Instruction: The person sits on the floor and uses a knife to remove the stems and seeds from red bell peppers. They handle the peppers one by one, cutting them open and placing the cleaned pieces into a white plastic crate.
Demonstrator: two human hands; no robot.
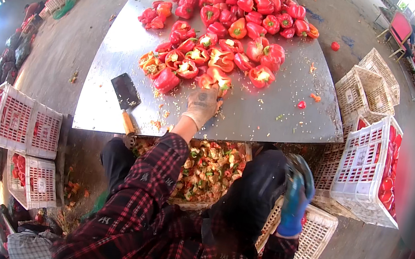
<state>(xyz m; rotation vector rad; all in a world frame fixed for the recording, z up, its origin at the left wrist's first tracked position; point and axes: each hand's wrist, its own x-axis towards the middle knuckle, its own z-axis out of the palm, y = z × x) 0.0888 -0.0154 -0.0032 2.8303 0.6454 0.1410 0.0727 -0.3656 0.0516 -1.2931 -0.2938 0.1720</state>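
Note:
On the metal table (233,117), my left hand (202,104), in a pale glove, reaches to a cut-open red bell pepper (217,78) at the near edge of the pile. Its fingertips are on the pepper; part of the grip is hidden under the hand. My right hand (297,197), in a blue-green glove, is down beside my right knee, over a white crate; whether it holds anything cannot be made out. A cleaver (126,90) with a wooden handle lies at the table's left. Halved peppers (198,55) sit in front of whole red bell peppers (250,3).
A container of pepper cores and scraps (211,170) stands between my knees. White plastic crates of peppers stand at left (29,123) and right (361,164); another crate (316,234) is beside my right leg. Seeds and bits are scattered over the tabletop. People sit far off at upper right.

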